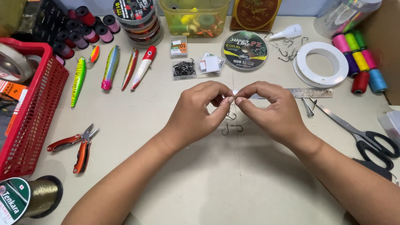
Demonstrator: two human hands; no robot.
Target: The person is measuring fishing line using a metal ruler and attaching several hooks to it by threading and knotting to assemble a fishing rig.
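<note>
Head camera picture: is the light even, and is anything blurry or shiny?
Head view: soft, even light from above, with faint shadows under the left hand and right hand; the hooks between the fingertips are too small to see clearly; mild glare on the scissors blades and tape roll; edges bend slightly outward.

Both forearms are bare up to the lower frame edge, with no sleeves visible. The left hand (196, 110) and the right hand (273, 108) wear no gloves, rings or watch. The fingernails are short and unpainted.
</note>
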